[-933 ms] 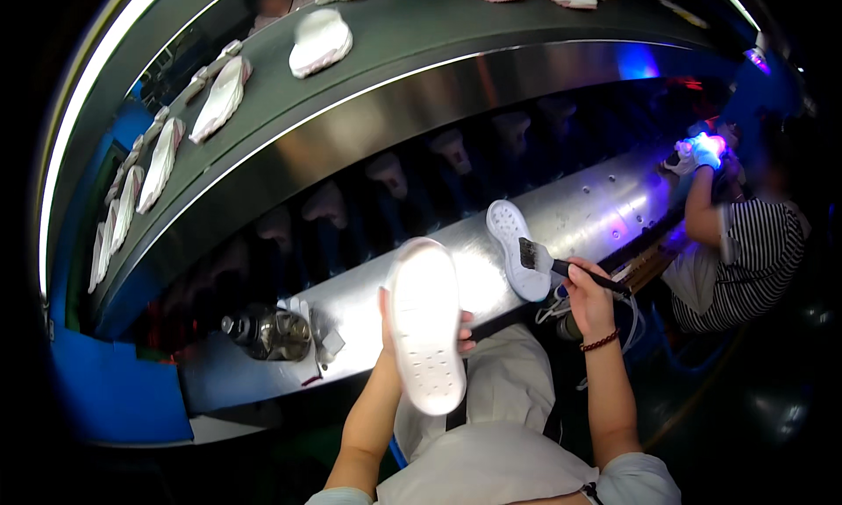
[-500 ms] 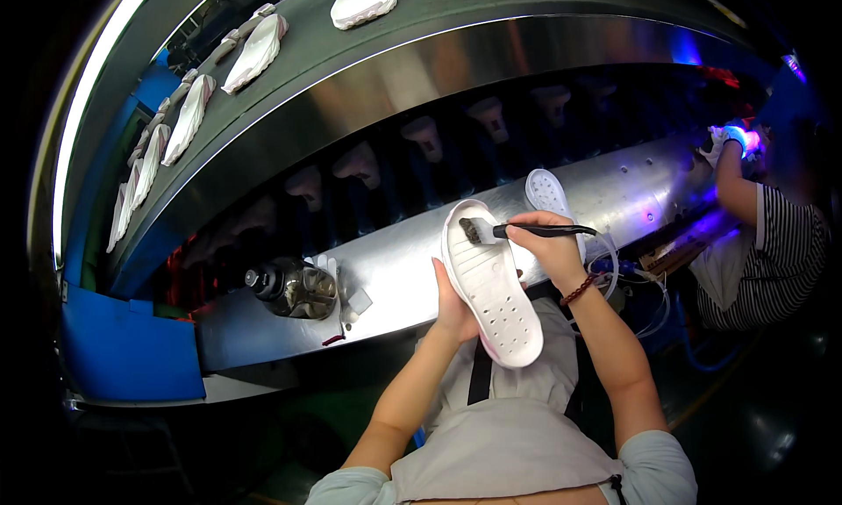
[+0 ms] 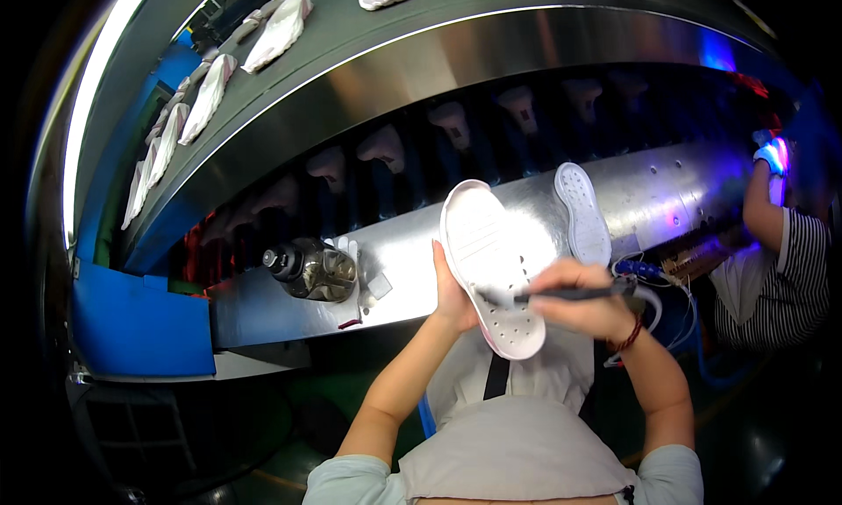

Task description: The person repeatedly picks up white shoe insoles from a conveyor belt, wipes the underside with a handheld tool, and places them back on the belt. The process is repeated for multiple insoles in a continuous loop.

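My left hand (image 3: 453,296) is closed round the left edge of a white shoe sole (image 3: 478,229), which is tilted up in front of my apron. Shallow lines run across its upper part, and small holes dot its lower part. In my right hand (image 3: 586,308) I grip a brush (image 3: 574,293) by its black handle. Its blurred bristles lie over the sole's narrow middle, near the holes. A thin clear tube trails from behind that hand. On the metal bench, just beyond the right hand, lies another white perforated sole (image 3: 582,217).
A dark see-through bottle (image 3: 314,271) stands on the metal bench (image 3: 412,264) at the left, beside small flat pieces. Behind the bench, several pale shoe-shaped forms (image 3: 452,123) hang in a dark recess. White shoe parts (image 3: 281,33) lie on the conveyor above. A co-worker in stripes (image 3: 772,286) works at the right.
The brush has moved down the sole, from its upper end to its middle by the holes. My right hand has come lower and to the right. My left hand still holds the sole.
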Available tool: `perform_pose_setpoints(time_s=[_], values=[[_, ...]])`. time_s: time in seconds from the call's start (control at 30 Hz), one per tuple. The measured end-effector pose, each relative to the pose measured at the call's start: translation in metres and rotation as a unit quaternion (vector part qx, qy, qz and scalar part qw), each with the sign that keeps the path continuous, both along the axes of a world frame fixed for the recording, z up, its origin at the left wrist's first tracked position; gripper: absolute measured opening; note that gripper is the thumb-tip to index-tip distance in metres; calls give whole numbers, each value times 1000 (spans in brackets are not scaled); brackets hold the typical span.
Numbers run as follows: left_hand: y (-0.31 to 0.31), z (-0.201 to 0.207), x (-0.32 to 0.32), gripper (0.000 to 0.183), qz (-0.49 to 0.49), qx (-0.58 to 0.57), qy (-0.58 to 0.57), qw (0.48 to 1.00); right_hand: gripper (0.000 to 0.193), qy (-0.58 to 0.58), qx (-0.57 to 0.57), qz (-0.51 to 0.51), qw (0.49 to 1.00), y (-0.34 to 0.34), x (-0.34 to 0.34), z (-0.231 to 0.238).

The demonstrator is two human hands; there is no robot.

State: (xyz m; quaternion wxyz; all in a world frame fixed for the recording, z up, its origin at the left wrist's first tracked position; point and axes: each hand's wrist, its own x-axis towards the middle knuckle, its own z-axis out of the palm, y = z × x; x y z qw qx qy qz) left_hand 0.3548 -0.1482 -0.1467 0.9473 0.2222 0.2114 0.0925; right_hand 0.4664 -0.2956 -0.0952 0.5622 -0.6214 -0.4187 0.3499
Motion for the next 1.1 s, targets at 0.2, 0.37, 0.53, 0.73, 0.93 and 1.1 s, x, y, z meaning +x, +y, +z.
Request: perform_pose_setpoints(time_s=[0.2, 0.37, 0.53, 0.73, 0.93, 1.1], values=[[-20, 16, 8, 81, -40, -141, -154, 977, 17, -1, 52, -29, 998, 21, 12, 17], [-11, 24, 7, 71, -2, -94, -108, 990, 17, 40, 116, 103, 987, 8, 17, 27], [-7, 35, 18, 75, 35, 43, -99, 994, 17, -2, 99, 64, 993, 7, 17, 18], [2, 48, 29, 83, 67, 120, -112, 984, 20, -18, 108, 60, 992, -1, 29, 15], [14, 56, 34, 81, 98, 112, -162, 976, 23, 30, 132, 77, 988, -9, 32, 13], [20, 63, 37, 78, 88, 133, -204, 966, 21, 18, 123, 82, 989, -11, 32, -2]])
